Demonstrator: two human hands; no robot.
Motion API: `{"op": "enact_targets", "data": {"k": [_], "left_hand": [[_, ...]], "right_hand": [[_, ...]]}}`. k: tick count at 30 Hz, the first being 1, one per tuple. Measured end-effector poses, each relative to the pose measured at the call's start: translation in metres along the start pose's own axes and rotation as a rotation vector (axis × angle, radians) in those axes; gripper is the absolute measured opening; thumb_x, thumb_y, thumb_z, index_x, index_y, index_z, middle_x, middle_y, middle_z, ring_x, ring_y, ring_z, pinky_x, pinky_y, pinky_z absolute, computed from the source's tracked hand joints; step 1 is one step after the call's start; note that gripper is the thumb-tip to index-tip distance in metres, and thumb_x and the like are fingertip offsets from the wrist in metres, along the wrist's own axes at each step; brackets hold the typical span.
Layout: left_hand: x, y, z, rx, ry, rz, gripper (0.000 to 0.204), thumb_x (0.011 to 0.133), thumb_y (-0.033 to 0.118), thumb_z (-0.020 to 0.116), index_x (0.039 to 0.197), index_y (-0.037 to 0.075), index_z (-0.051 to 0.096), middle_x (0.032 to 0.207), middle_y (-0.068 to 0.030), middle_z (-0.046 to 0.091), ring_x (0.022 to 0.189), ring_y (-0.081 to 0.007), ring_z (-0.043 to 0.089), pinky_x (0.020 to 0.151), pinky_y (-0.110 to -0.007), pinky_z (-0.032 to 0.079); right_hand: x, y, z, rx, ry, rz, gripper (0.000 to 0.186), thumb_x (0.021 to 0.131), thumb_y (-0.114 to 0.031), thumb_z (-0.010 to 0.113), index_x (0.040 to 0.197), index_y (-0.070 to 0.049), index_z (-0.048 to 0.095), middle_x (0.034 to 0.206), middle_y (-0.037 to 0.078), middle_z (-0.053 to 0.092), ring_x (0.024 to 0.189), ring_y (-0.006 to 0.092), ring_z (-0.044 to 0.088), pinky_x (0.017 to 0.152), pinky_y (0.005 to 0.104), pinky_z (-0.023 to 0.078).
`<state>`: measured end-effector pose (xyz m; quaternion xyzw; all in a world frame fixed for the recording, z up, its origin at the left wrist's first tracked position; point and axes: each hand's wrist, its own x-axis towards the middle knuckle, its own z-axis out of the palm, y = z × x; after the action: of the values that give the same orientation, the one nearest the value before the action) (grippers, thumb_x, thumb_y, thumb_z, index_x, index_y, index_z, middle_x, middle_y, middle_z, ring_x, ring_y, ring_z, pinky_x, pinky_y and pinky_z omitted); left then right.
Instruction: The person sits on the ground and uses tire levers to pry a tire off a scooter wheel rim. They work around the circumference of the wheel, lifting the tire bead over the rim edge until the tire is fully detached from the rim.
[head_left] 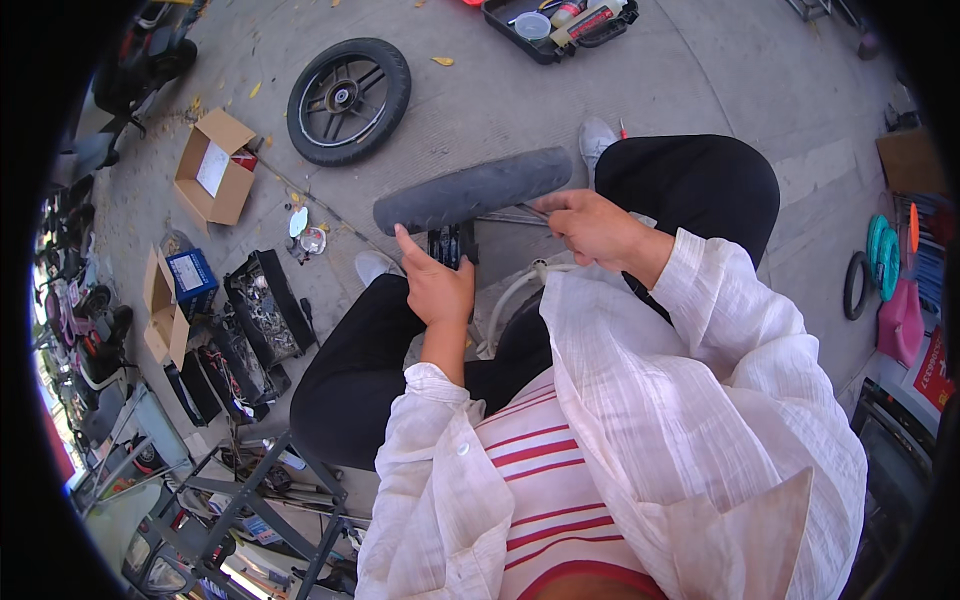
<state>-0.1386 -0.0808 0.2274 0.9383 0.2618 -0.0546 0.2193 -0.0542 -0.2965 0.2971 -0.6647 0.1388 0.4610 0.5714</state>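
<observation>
A worn black tyre (475,188) stands in front of me between my feet, its tread facing up. Below its left part shows a black ridged piece (452,245); whether it belongs to the wheel I cannot tell. My left hand (440,288) grips at the tyre's near left side, with the index finger stretched up onto its edge and the thumb apart beside the ridged piece. Its other fingers are mostly hidden. My right hand (600,228) is closed near the tyre's right end, around a thin metal rod (508,217) that reaches left beneath the tyre.
Another wheel with a tyre (350,102) lies at the far left. An open toolbox (560,28) stands at the back. Cardboard boxes (216,170), a black parts tray (268,305) and a metal frame (265,490) are on the left. A small black ring (856,285) lies right.
</observation>
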Motion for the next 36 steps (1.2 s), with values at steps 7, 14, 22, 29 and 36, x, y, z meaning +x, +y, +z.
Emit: {"op": "enact_targets", "data": {"k": [7,14,22,29,36], "left_hand": [[0.012,0.011,-0.015,0.028,-0.159,-0.040,0.125,0.074,0.022,0.082,0.159,0.014,-0.008,0.130,-0.0271,0.056,0.112,-0.0427,0.061,0.092,-0.048,0.051],[0.024,0.013,-0.011,0.030,-0.173,-0.058,0.131,0.073,0.023,0.084,0.157,0.012,-0.017,0.119,-0.0287,0.063,0.102,-0.0442,0.066,0.086,-0.047,0.054],[0.031,0.015,-0.015,0.004,-0.222,-0.112,0.134,0.073,0.022,0.084,0.155,0.009,-0.021,0.124,-0.0312,0.061,0.104,-0.0441,0.066,0.086,-0.045,0.054],[0.029,0.013,-0.011,-0.001,-0.184,-0.087,0.132,0.072,0.021,0.083,0.156,0.009,-0.018,0.126,-0.0312,0.060,0.105,-0.0454,0.065,0.087,-0.046,0.054],[0.023,0.014,-0.007,-0.021,-0.105,-0.059,0.130,0.072,0.021,0.083,0.156,0.007,-0.016,0.121,-0.0320,0.062,0.100,-0.0465,0.066,0.085,-0.047,0.054]], "right_hand": [[-0.007,-0.022,-0.005,-0.235,-0.009,-0.095,0.054,0.085,-0.006,0.048,0.138,0.004,0.053,0.088,0.009,0.061,0.058,0.0127,0.052,0.052,0.0285,0.043],[-0.060,-0.035,-0.069,-0.880,-0.092,-0.319,0.040,0.086,-0.010,0.053,0.121,0.005,0.065,0.110,0.023,0.067,0.101,0.0361,0.065,0.092,0.0397,0.049],[-0.022,-0.041,-0.109,-1.201,0.240,-0.199,0.032,0.088,-0.004,0.052,0.115,0.003,0.066,0.102,0.025,0.068,0.096,0.0399,0.065,0.086,0.0442,0.050],[0.086,-0.048,-0.067,-1.352,0.592,-0.546,0.053,0.087,-0.032,0.072,0.128,-0.003,0.058,0.124,0.018,0.063,0.116,0.0393,0.059,0.094,0.0503,0.049],[0.074,-0.059,-0.002,-1.523,0.172,-0.929,0.058,0.073,-0.037,0.083,0.119,-0.009,0.063,0.111,0.012,0.065,0.107,0.0305,0.063,0.097,0.0403,0.044]]}}
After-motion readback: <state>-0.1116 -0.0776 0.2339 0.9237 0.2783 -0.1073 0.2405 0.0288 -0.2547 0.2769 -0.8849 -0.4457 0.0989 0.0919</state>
